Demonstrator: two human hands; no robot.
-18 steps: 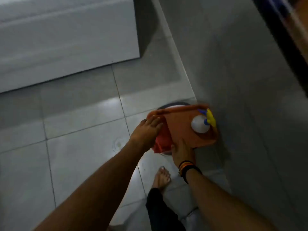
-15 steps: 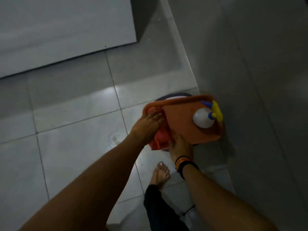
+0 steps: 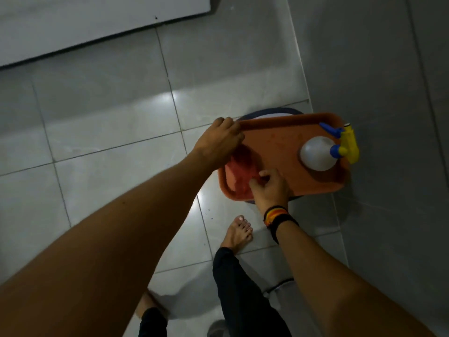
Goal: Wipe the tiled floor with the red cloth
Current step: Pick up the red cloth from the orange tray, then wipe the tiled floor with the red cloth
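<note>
The red cloth (image 3: 241,170) lies bunched in the near-left corner of an orange tray (image 3: 279,144). My left hand (image 3: 221,139) rests over the tray's far-left corner and rim, partly above the cloth. My right hand (image 3: 269,188) pinches the cloth's near edge with its fingertips; a striped band circles that wrist. The grey tiled floor (image 3: 109,132) spreads out to the left, glossy with a light reflection. Part of the cloth is hidden under my left hand.
A white spray bottle (image 3: 318,154) with a yellow and blue trigger stands on the tray's right end. The tray sits on a dark-rimmed bucket (image 3: 274,111) against a grey wall (image 3: 376,69). My bare foot (image 3: 237,233) stands just below. A white panel (image 3: 85,18) lies at the top left.
My left hand has slid from the cloth up to the tray's far-left corner. My right hand has moved onto the cloth's near edge. The view has tilted downward.
</note>
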